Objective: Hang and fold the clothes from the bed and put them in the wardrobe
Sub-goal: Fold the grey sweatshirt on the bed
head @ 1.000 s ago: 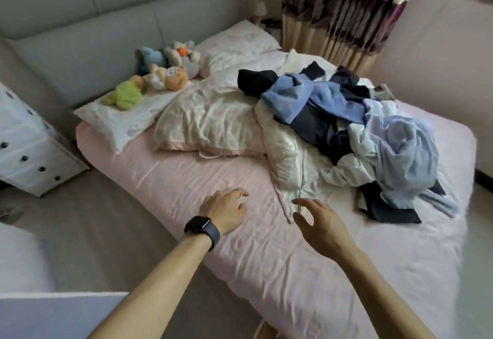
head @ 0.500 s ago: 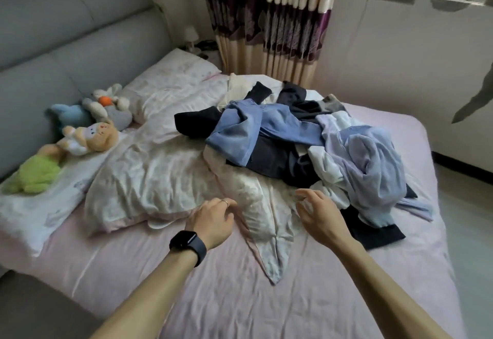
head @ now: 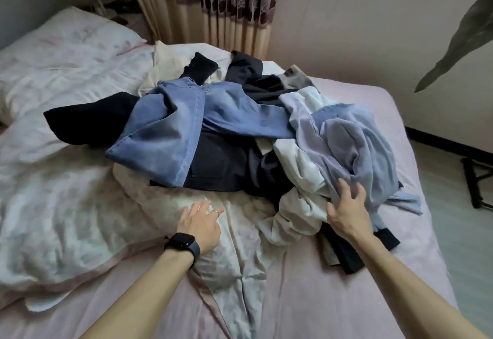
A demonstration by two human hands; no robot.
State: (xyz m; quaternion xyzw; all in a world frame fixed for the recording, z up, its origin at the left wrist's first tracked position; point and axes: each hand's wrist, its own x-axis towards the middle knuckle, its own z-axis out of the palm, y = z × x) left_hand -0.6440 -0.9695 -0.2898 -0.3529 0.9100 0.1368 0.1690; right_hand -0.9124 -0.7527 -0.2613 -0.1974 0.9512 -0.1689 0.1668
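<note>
A heap of clothes (head: 240, 130) lies on the bed (head: 306, 285), across its middle and towards the right side, partly on top of a pale crumpled quilt (head: 66, 205). Blue jeans (head: 181, 130) sprawl over the top of the heap, with dark garments (head: 221, 165) under them. A light blue shirt (head: 360, 146) and a white garment (head: 298, 205) sit at the near right edge. The right hand (head: 346, 210) reaches into that edge, its fingers spread and laid on the light blue shirt, the thumb beside the white garment, clasping nothing. The left hand (head: 200, 224) has a ring (head: 217, 212) on one finger and a black watch (head: 184, 245) at the wrist. It rests on the quilt with straight fingers, just short of the heap. A pillow (head: 80, 37) lies at the far left, and a curtain (head: 226, 5) hangs behind the bed.
</note>
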